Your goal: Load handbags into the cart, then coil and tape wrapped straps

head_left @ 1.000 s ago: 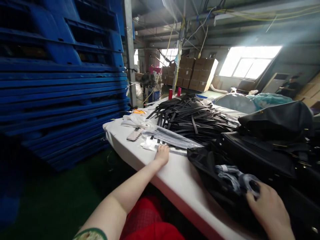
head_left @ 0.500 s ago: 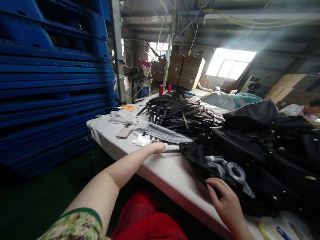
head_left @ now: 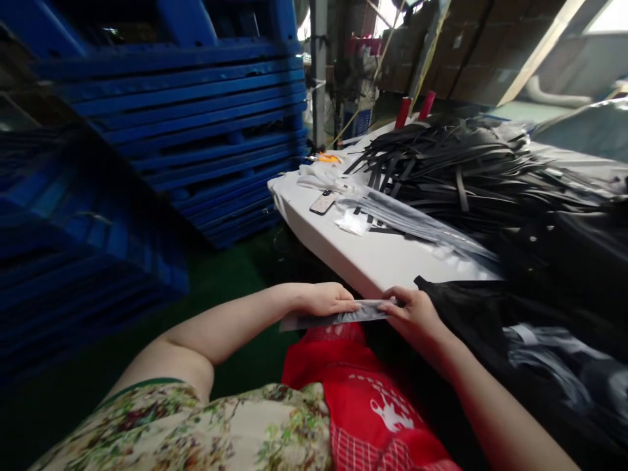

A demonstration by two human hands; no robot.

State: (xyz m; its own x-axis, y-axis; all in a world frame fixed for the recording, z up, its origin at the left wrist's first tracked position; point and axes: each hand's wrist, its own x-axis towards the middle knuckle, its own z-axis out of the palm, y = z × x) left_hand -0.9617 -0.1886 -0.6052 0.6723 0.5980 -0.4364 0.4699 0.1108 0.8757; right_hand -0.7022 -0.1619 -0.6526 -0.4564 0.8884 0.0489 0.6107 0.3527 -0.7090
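In front of my lap, beside the table edge, a long clear plastic sleeve (head_left: 366,311) with something dark in it is stretched between both hands. My left hand (head_left: 326,299) pinches it near the middle, and its left end sticks out past that wrist. The fingers of my right hand (head_left: 415,314) are closed on the other end. On the white table (head_left: 392,258) beyond lies a bundle of long clear sleeves (head_left: 422,222). Next to them are a small white plastic packet (head_left: 352,222) and a phone (head_left: 323,202).
A heap of black straps (head_left: 436,160) covers the table's far part. Black bags (head_left: 574,261) and plastic-wrapped coils (head_left: 549,366) are at the right. An orange-handled tool (head_left: 328,157) lies near the far corner. Stacked blue pallets (head_left: 196,124) stand on the left.
My left hand has come back from the tabletop with the plastic sleeve. My right hand has left the black bags and now grips the sleeve's other end. The view has turned left and down.
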